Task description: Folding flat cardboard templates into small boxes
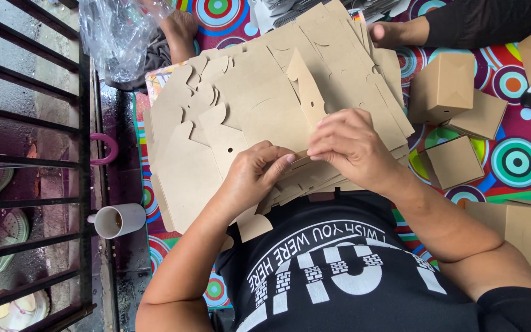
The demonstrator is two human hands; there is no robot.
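The left hand (pixel 250 175) and the right hand (pixel 348 147) meet at the near edge of a fanned pile of flat brown die-cut cardboard box blanks (pixel 265 104), which rests on the person's lap above the black printed shirt (pixel 339 270). Both hands are nearly closed, fingertips pinched on the edge of the uppermost flat brown cardboard blank (pixel 305 92), whose pointed flap stands up just beyond the right knuckles. The left thumb and forefinger grip from the left; the right fingers curl over the same edge, and the two sets of fingertips almost touch. Whether one sheet or several is held cannot be told, since the edges stack closely under the fingers. To the right of the pile, three folded brown cardboard cubes (pixel 444 86) lie on a mat patterned with bright concentric circles (pixel 514 160), near one another and apart from the hands. More folded cardboard pieces (pixel 523 224) sit beside the right forearm. At left, a white mug with dark liquid (pixel 118 220) stands on the dark floor just beside black metal railings (pixel 26 154). A crumpled clear plastic bag (pixel 115 34) lies beyond the pile at upper left. Another person's bare foot (pixel 394 32) and black sleeve (pixel 487 21) show at the top edge.
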